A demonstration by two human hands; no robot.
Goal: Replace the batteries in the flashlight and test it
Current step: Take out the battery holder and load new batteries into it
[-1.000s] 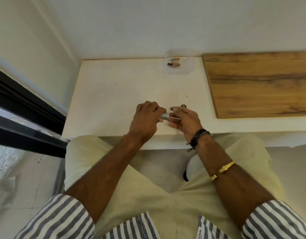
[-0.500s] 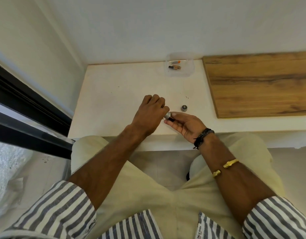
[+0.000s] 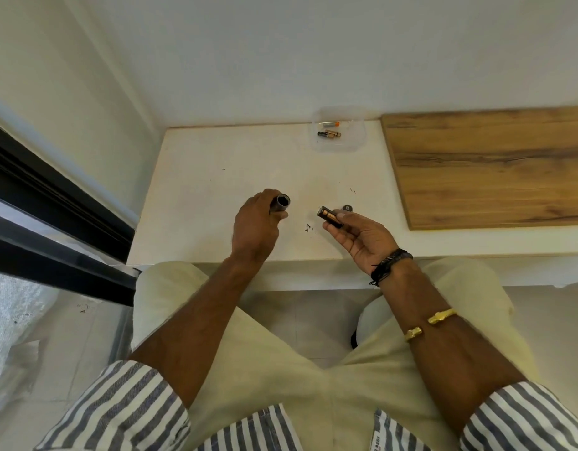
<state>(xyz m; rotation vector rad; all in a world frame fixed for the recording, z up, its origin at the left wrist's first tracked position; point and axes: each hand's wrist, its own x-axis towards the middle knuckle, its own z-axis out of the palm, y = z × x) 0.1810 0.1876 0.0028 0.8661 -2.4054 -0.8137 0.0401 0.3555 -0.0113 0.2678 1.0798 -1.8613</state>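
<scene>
Flashlight [image 3: 280, 203]: gripped in closed left hand [image 3: 255, 227] near the surface's [image 3: 216, 190] front edge, open end up for reloading.
Battery holder [image 3: 329, 217]: pinched in right hand [image 3: 359, 239] fingers, just removed, apparently.
Cap [image 3: 347, 208]: parked beside.
Container [image 3: 339, 131]: spare batteries, back edge.

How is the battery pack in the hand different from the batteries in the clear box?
The battery pack is held up in the right hand; the batteries lie loose in the clear box. The pack is near, the batteries far by the wall. Both look black and coppery.
</scene>
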